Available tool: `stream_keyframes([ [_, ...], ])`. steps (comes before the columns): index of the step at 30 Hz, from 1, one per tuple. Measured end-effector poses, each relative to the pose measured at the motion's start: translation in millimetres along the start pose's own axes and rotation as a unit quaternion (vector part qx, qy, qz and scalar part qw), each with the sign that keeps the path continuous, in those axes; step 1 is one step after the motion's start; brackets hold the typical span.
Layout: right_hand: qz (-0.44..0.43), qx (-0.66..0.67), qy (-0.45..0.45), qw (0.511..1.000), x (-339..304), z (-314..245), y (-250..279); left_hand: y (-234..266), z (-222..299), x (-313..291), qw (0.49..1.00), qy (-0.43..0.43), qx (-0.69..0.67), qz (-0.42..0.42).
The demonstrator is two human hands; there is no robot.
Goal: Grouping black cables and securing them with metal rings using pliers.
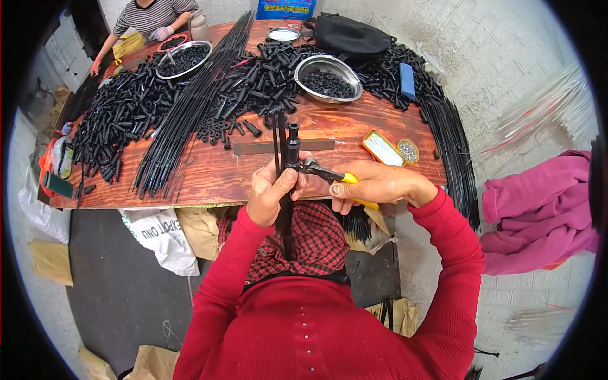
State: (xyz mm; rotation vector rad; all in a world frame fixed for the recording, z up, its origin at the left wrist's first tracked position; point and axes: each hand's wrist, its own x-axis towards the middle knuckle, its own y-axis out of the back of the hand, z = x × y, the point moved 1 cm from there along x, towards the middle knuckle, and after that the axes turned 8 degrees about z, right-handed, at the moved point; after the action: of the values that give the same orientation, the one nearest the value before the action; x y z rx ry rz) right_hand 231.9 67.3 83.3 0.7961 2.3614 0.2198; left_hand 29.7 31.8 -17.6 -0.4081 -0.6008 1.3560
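Observation:
My left hand (269,193) is closed round a black tubular fitting (292,152) and holds it upright above the table's near edge. Thin black rods (278,136) stand beside the fitting in the same grip, their lower part hanging towards my lap. In my right hand (392,183) is a pair of pliers with yellow handles (349,178). The metal jaws of the pliers meet the side of the fitting near my left fingers. My fingers partly hide that contact, so what the jaws grip cannot be made out.
Heaps of black fittings (126,117) and a long bundle of rods (190,114) cover much of the wooden table (215,174). Steel bowls (328,95) hold small black parts. Nearby are a flat strip (253,148), an open tin (383,149) and a black bag (348,36). A co-worker (152,19) sits across.

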Motion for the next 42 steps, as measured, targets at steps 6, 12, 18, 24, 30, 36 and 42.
stream_keyframes([
  [6, -0.040, 0.015, -0.011, 0.999, 3, -3, 0, 4, 1, -1, 1.000, 0.005, 0.001, -0.004],
  [12, -0.049, 0.008, -0.012, 0.999, 2, -9, 1, 7, 4, -4, 1.000, 0.016, -0.021, -0.013],
  [18, -0.057, -0.012, -0.015, 0.998, 4, -7, 5, 7, 4, -4, 0.999, 0.014, -0.024, -0.016],
  [24, -0.042, -0.037, -0.049, 0.997, -2, -19, 5, 4, 4, -5, 1.000, 0.016, -0.005, 0.000],
  [30, -0.012, -0.048, -0.050, 0.998, 1, -16, 5, -2, 5, -5, 1.000, 0.003, 0.026, 0.017],
  [36, 0.123, -0.157, -0.069, 0.977, 8, -17, -9, -1, 3, 0, 0.997, -0.020, 0.066, 0.039],
  [42, 0.322, -0.224, 0.071, 0.917, 43, 5, -42, 12, -1, 10, 0.990, -0.042, 0.083, 0.101],
])
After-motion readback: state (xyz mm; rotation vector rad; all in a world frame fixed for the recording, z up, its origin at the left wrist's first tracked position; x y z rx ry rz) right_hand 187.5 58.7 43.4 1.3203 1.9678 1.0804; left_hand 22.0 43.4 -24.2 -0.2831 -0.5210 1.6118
